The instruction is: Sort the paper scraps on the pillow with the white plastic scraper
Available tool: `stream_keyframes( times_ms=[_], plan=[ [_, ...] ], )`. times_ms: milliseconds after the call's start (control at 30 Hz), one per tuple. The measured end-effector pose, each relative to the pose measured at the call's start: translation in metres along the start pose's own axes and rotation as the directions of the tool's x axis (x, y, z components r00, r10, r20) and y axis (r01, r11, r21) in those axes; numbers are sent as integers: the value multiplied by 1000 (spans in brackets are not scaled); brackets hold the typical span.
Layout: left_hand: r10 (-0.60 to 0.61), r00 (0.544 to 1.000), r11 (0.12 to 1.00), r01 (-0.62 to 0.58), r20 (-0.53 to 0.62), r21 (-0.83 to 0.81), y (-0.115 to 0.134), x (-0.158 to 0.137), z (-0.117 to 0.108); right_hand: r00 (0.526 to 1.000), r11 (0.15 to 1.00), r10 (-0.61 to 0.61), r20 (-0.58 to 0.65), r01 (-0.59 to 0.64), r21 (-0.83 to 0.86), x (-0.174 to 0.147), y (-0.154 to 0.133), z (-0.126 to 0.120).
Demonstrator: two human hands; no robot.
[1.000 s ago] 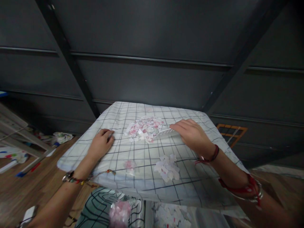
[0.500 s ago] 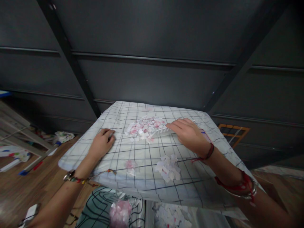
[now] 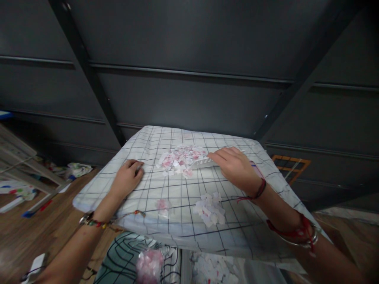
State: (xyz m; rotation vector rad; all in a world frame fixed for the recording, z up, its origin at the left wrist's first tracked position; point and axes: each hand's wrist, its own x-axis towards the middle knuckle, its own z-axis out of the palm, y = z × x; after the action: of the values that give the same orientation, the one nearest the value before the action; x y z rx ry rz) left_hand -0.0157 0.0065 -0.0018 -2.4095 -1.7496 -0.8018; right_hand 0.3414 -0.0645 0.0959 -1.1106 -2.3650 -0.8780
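One right hand (image 3: pixel 235 169) clasped a white slotted plastic strip (image 3: pixel 201 162), seemingly angled to meet the pink-and-white paper-scrap heap (image 3: pixel 179 159); the left hand's (image 3: pixel 128 177) grip was unclear.

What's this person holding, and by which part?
The right hand grips a white slotted piece by its part away from the paper pile; whether the left hand holds anything cannot be told.

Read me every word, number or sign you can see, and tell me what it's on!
No word, brand, number or sign can be read here.
Big scrap pile: any marks are too small and blurred to read.
Near scrap pile: faint marks, too blurred to read.
Scraps below the table edge: tiny reddish and dark specks, unreadable.
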Motion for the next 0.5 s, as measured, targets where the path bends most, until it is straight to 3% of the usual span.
stream_keyframes(
  times_ms=[333, 500],
  plan=[
    [1, 1000, 1000, -1, -7, -10, 1, 0, -1, 998, 998, 56, 37, -55, -28, 0, 5, 6],
    [4, 1000, 1000, -4, -1, -3, 1, 0, 0, 999, 998, 48, -3, -48, -43, -7, 3, 0]
  ],
)
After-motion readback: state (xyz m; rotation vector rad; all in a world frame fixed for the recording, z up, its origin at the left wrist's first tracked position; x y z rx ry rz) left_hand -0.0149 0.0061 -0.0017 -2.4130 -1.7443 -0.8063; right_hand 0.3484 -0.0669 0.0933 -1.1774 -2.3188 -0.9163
